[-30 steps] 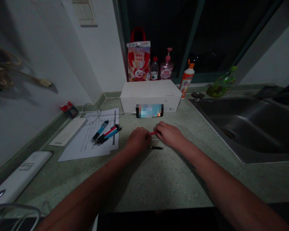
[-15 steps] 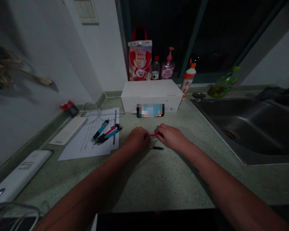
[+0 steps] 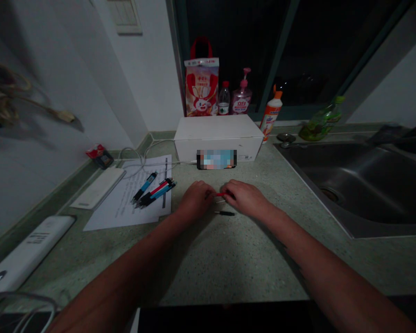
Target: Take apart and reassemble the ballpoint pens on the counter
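A thin red pen barrel (image 3: 220,194) spans the gap between my hands, just above the counter. My left hand (image 3: 199,196) is closed in a pinch at its left end, the fingertips partly hidden. At the other end my right hand (image 3: 241,194) pinches the barrel, fingers curled. Below it lies a thin whitish stick (image 3: 221,201), perhaps a refill, partly covered by the right fingers. Closer to me a black pen part (image 3: 225,213) with a narrow tip rests on the counter. Several click pens (image 3: 156,192), blue, red and black, are bunched to the left.
The pens lie on printed paper (image 3: 125,203) beside a white flat box (image 3: 99,188). A phone (image 3: 217,160) leans against a white carton (image 3: 218,128), a cable running leftward. A metal sink (image 3: 377,185) is on the right. Bottles, including a pink pump bottle (image 3: 241,101), stand behind.
My left hand has shifted slightly left and down, and more of the red barrel shows between the hands. The loose parts on the counter stay in place.
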`<state>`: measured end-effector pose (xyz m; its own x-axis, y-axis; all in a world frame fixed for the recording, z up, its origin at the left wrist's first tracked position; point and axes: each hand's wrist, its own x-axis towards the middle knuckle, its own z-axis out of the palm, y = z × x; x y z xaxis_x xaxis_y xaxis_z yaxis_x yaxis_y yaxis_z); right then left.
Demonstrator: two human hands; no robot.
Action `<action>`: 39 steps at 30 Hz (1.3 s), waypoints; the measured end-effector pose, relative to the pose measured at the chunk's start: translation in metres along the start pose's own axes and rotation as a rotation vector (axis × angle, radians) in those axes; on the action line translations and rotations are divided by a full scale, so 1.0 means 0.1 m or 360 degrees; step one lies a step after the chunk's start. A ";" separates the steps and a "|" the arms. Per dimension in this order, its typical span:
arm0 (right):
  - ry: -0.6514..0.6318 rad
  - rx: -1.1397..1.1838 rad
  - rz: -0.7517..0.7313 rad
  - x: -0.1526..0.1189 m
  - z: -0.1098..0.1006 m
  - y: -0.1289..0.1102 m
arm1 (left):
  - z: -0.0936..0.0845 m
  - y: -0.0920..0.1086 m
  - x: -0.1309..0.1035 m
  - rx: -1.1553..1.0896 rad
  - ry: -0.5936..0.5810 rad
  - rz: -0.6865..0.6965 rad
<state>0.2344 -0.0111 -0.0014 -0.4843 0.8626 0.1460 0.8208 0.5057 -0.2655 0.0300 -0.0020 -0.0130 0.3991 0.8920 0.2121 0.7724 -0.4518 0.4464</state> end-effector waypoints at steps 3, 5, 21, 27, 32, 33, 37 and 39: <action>0.0021 0.0016 0.0025 0.00 -0.02 0.00 | -0.01 0.02 -0.01 -0.0113 0.0114 -0.0056; 0.0056 0.0003 0.0077 0.00 -0.03 0.01 | -0.03 0.03 -0.03 -0.0137 0.0157 -0.0101; 0.0025 -0.0169 0.0250 -0.03 -0.11 0.13 | -0.17 -0.07 -0.06 0.0346 -0.0076 -0.0114; 0.0010 -0.0187 0.0250 -0.04 -0.13 0.14 | -0.24 -0.18 -0.04 0.0347 -0.0008 -0.0204; -0.0012 -0.0150 0.0234 -0.05 -0.14 0.09 | -0.22 -0.11 -0.02 0.0313 -0.0053 -0.0221; -0.0008 -0.0138 0.0218 -0.05 -0.13 0.07 | -0.21 -0.09 -0.02 0.0302 -0.0064 -0.0216; 0.0005 -0.0077 0.0124 -0.04 -0.09 0.02 | -0.14 -0.03 -0.04 0.0253 -0.0070 -0.0154; 0.0004 -0.0051 0.0098 -0.04 -0.06 0.00 | -0.12 0.00 -0.05 0.0225 -0.0039 -0.0096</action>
<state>0.2385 -0.0142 0.0037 -0.4315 0.8923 0.1329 0.8585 0.4514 -0.2434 0.0215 -0.0061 -0.0034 0.3606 0.9178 0.1665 0.8564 -0.3965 0.3307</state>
